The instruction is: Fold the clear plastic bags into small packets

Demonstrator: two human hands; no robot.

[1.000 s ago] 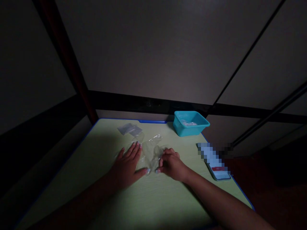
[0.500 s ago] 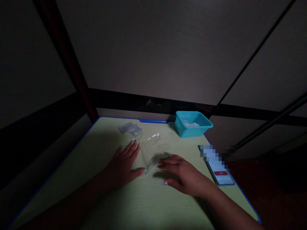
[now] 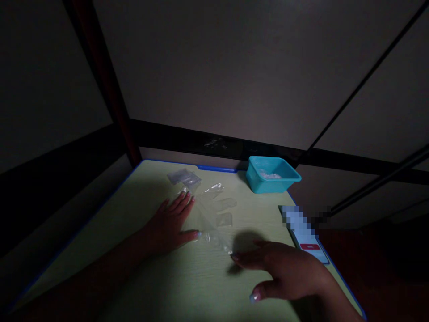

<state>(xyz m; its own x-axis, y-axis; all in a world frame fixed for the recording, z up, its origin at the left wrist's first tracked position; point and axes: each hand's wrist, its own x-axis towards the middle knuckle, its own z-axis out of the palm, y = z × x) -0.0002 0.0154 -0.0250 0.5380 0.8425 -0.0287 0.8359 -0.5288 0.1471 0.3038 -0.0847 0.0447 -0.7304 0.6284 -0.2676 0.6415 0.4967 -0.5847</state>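
A clear, thin disposable plastic glove [image 3: 209,214] lies spread on the pale table, its finger parts fanned out to the right. My left hand [image 3: 170,226] rests flat on its left part, fingers stretched and thumb apart. At the lower right of the glove, my right hand [image 3: 278,268] has its fingers extended and its thumb well away from them. Its fingertips are at the tip of one glove finger; whether they press on it I cannot tell. Folded translucent plastic pieces [image 3: 184,176] lie just beyond my left hand.
A turquoise plastic basket [image 3: 273,185] with crumpled clear plastic inside stands at the table's back right corner. A phone [image 3: 304,232] with a lit, partly blurred screen lies along the right edge. The table [image 3: 187,286] has a blue rim, and dark panels [image 3: 214,89] rise behind it.
My right hand has moved toward me and to the right, spreading its thumb wider. The glove's finger parts now lie flatter and further apart. My left hand stays on the glove.
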